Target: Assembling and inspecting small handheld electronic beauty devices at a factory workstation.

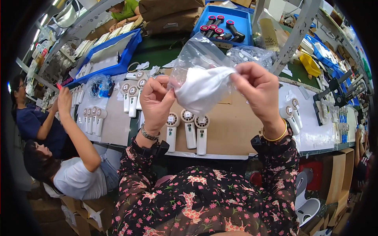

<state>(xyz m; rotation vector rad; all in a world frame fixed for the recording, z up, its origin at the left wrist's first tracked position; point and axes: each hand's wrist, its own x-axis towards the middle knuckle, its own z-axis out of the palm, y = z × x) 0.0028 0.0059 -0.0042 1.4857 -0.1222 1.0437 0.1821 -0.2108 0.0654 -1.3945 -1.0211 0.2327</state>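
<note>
Above the workbench I hold up a clear plastic bag (201, 53) with a soft white piece, like cloth or a pouch (201, 88), in it. My left hand (155, 100) pinches the bag's left edge between thumb and fingers. On the other side, my right hand (258, 88) is closed on the drawn-out end of the white piece; whether the film lies between is unclear. Below the bag, three white handheld fans (189, 128) with round grilles lie on a brown board (228, 135). More such fans (133, 94) are left of my left hand.
A blue tray (244, 23) with black, pink-ringed devices (216, 28) stands at the back. Clear bags (252, 55) lie before it. Two fans (292, 116) rest at right, near a metal post (293, 35). Co-workers (80, 173) sit at left; another (126, 13) is across the bench.
</note>
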